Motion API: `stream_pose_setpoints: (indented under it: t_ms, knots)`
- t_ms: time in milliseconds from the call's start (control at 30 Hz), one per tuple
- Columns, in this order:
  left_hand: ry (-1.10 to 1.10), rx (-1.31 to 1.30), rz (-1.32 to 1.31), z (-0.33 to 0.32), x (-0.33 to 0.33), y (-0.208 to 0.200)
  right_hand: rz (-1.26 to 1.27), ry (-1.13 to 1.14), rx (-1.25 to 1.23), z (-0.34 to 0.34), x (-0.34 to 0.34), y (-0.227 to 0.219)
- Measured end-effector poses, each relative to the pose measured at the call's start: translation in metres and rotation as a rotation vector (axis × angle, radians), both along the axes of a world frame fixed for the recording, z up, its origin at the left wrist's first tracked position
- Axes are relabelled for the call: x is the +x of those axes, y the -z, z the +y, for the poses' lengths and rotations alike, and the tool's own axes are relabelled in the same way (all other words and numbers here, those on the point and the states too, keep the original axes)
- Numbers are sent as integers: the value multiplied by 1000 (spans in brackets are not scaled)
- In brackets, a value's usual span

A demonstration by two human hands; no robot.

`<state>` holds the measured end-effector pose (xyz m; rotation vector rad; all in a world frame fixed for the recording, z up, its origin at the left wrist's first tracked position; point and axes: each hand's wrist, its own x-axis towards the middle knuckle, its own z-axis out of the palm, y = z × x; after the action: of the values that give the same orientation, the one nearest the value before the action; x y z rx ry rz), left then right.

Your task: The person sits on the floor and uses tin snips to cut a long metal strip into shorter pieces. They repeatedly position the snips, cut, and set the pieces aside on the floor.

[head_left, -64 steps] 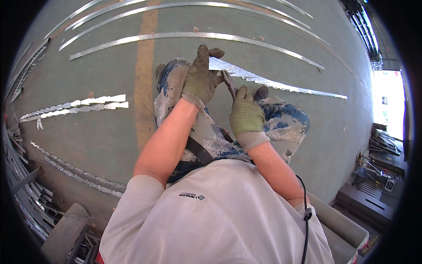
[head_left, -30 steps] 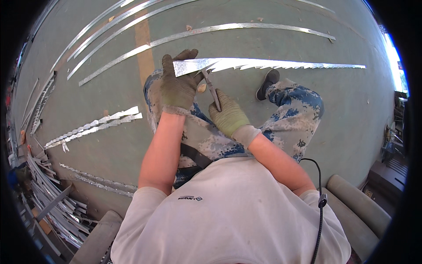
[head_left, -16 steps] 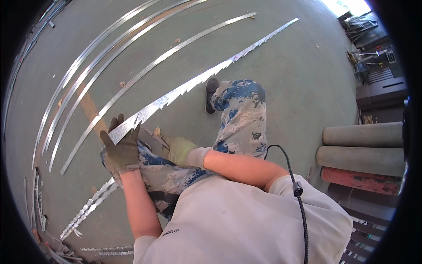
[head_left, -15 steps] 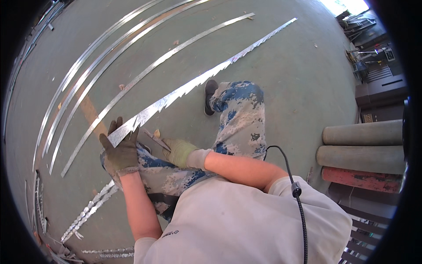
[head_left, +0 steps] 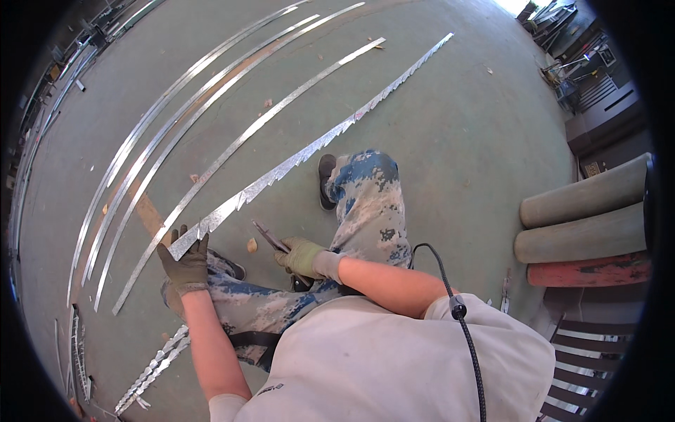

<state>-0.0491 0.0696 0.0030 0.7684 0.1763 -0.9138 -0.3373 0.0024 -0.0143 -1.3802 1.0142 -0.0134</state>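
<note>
My left hand (head_left: 185,269), in a dark olive glove, holds the near end of a long, shiny metal strip (head_left: 285,167). Fingers are behind the strip and the thumb lies at its edge. Saw-like cuts notch the strip along its lower edge, and it stretches away to the upper right. In my right hand (head_left: 302,257), in a lighter green glove, is a pair of metal snips (head_left: 268,236). The snips' blades point up and left, apart from the strip. The gloved fingers wrap the handles and hide most of them.
Several plain metal strips (head_left: 253,130) lie on the green floor to the left. Notched pieces (head_left: 153,369) lie at the lower left. A dry leaf (head_left: 252,245) is near the snips. At the right are large rolls (head_left: 580,238) and a slatted brown bench (head_left: 583,355).
The snips have drawn back from the strip, and their blades now show more clearly. My left hand and the strip's near end sit slightly lower in view, which has shifted.
</note>
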Motion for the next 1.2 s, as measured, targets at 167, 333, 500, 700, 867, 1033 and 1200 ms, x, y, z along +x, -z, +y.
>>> stream_pose_setpoints:
  t_ms: [167, 333, 500, 700, 867, 1033, 1200]
  knots:
    - [66, -70, -67, 11, 56, 68, -82, 104, 417, -15, -15, -30]
    - [-58, 18, 276, -12, 29, 70, -393, 355, 421, -30, -39, -18]
    - [-233, -82, 510, -1, 41, 148, -313, 334, 510, -48, -47, 7]
    - [-395, 211, 656, -27, 50, 198, -293, 349, 546, -67, -55, 24]
    - [-500, 415, 602, 1, 71, 275, -247, 312, 547, -62, -37, 16]
    - [-412, 494, 594, -33, 41, 195, -236, 428, 512, -67, -54, 33]
    - [-359, 552, 485, -12, 44, 210, -238, 364, 539, -67, -46, 34]
